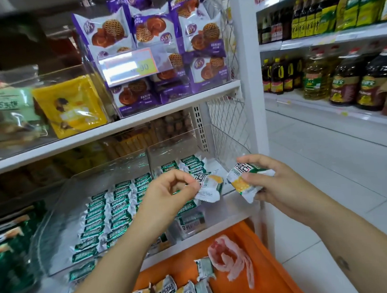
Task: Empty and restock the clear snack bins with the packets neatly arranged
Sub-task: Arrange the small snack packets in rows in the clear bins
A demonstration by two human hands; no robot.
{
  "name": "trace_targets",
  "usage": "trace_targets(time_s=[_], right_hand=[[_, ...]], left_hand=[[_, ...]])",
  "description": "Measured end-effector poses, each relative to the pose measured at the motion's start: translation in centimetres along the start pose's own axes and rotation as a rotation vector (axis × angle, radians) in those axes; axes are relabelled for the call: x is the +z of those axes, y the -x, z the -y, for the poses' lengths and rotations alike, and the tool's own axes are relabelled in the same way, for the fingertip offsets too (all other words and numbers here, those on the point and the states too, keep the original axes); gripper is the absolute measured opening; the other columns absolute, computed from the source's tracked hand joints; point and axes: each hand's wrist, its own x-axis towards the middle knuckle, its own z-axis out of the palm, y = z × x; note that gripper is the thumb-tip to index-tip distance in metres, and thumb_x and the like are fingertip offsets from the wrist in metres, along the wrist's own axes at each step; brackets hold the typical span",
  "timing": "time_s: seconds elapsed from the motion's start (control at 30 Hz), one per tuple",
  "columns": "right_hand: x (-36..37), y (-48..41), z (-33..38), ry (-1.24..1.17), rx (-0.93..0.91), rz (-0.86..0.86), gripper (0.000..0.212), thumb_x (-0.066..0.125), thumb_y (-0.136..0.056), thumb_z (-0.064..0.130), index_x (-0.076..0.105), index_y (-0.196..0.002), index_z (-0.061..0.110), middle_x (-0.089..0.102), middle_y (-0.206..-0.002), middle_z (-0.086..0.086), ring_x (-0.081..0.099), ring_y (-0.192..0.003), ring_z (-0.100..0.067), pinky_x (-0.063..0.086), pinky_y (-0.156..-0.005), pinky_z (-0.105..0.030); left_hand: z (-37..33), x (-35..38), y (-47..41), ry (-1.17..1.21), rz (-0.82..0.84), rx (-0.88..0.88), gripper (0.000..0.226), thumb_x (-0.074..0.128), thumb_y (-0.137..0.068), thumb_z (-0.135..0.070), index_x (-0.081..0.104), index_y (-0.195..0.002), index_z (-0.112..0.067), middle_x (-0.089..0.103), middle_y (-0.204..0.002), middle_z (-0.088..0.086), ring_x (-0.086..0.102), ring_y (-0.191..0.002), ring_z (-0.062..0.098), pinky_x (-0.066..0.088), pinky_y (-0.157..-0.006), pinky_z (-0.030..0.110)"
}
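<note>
Green-white packet (209, 184) pinched in L hand (168, 193); another packet (245, 177) in R hand (272, 180).

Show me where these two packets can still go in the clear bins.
Bare floor remains in the right bin at its right front, between the green packet rows and the mesh side. The left bin is packed in tight rows; only its left edge looks bare.

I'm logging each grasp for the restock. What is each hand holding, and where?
Left hand pinches one snack packet by its crimped end. Right hand grips another packet around its side.
</note>
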Motion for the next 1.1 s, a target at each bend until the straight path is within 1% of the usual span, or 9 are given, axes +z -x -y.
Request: trace_targets(time_s=[0.17, 0.23, 0.33, 0.43, 0.57, 0.67, 0.77, 0.9, 1.1], right_hand=[[-0.7, -0.3, 0.1, 0.026, -0.071, -0.081, 0.048, 0.066, -0.082, -0.003, 0.055, -0.119, 0.025, 0.065, -0.104, -0.005, 0.068, -0.079, -0.018, 0.055, -0.077, -0.038], [-1.1, -0.4, 0.4, -0.087, -0.066, -0.110, 0.042, 0.063, -0.081, -0.010, 0.057, -0.111, 0.019, 0.069, -0.098, -0.010, 0.068, -0.078, -0.019, 0.054, -0.071, -0.033], [-1.5, -0.2, 1.0, -0.191, -0.023, 0.023, 0.026, 0.055, -0.084, -0.011, 0.062, -0.099, 0.009, 0.073, -0.093, -0.011, 0.071, -0.080, -0.017, 0.056, -0.066, -0.025], [-1.8, -0.2, 0.9, -0.104, 0.062, 0.212, 0.032, 0.062, -0.079, 0.004, 0.061, -0.111, 0.003, 0.073, -0.101, -0.012, 0.069, -0.097, -0.023, 0.055, -0.087, -0.035], [-2.1, -0.5, 0.5, -0.055, 0.149, 0.292, 0.048, 0.066, -0.069, 0.018, 0.062, -0.114, 0.003, 0.072, -0.107, -0.012, 0.068, -0.102, -0.022, 0.054, -0.091, -0.030], [-2.2, -0.3, 0.5, -0.112, 0.210, 0.382, 0.046, 0.066, -0.075, 0.018, 0.059, -0.120, 0.011, 0.069, -0.114, -0.013, 0.065, -0.109, -0.025, 0.051, -0.096, -0.040], [-1.9, -0.2, 0.5, -0.169, 0.227, 0.456, 0.049, 0.071, -0.075, 0.019, 0.058, -0.122, 0.022, 0.067, -0.118, -0.013, 0.063, -0.112, -0.029, 0.050, -0.096, -0.048], [-0.4, 0.3, -0.2, -0.123, 0.166, 0.416, 0.048, 0.065, -0.078, 0.022, 0.054, -0.124, 0.020, 0.069, -0.116, -0.010, 0.064, -0.111, -0.028, 0.045, -0.100, -0.055], [1.2, 0.8, -0.4, -0.151, -0.023, 0.289, 0.041, 0.064, -0.075, 0.021, 0.057, -0.116, 0.017, 0.072, -0.108, -0.003, 0.068, -0.101, -0.022, 0.056, -0.086, -0.040]], left_hand=[[0.4, 1.3, -0.5, -0.111, -0.027, 0.042, 0.014, 0.071, -0.082, -0.010, 0.060, -0.082, -0.017, 0.057, -0.065, -0.007, 0.052, -0.067, 0.010, 0.052, -0.081, 0.041], [0.5, 1.6, -0.7, -0.142, -0.009, 0.058, 0.015, 0.070, -0.084, -0.009, 0.060, -0.084, -0.020, 0.056, -0.067, -0.012, 0.053, -0.071, 0.008, 0.051, -0.082, 0.036], [0.4, 1.8, -0.9, -0.158, 0.013, 0.075, 0.018, 0.070, -0.084, -0.009, 0.061, -0.088, -0.025, 0.057, -0.076, -0.011, 0.054, -0.077, 0.008, 0.048, -0.081, 0.032], [-0.3, 1.9, -0.9, -0.141, 0.036, 0.073, 0.028, 0.072, -0.083, -0.012, 0.062, -0.094, -0.035, 0.061, -0.085, -0.019, 0.052, -0.072, 0.007, 0.049, -0.077, 0.030], [-1.1, 2.0, -0.8, 0.012, 0.087, 0.045, 0.038, 0.067, -0.084, -0.003, 0.061, -0.107, -0.033, 0.065, -0.105, -0.020, 0.048, -0.060, 0.002, 0.050, -0.067, 0.020], [-1.2, 2.0, -0.9, 0.157, 0.091, -0.007, 0.037, 0.064, -0.084, 0.001, 0.063, -0.107, -0.028, 0.069, -0.104, -0.015, 0.045, -0.059, 0.004, 0.045, -0.060, 0.014], [-1.4, 2.1, -1.0, 0.381, 0.101, -0.098, 0.034, 0.066, -0.074, 0.000, 0.066, -0.101, -0.020, 0.069, -0.088, -0.007, 0.057, -0.067, 0.006, 0.049, -0.062, 0.016], [-1.5, 2.8, -1.0, 0.639, 0.042, -0.207, 0.027, 0.061, -0.068, 0.004, 0.064, -0.091, -0.009, 0.063, -0.075, 0.002, 0.062, -0.068, 0.011, 0.056, -0.060, 0.021], [-1.3, 2.7, -1.1, 0.770, 0.005, -0.246, 0.018, 0.061, -0.070, -0.005, 0.062, -0.089, -0.008, 0.064, -0.083, 0.011, 0.061, -0.078, 0.022, 0.060, -0.065, 0.035]])
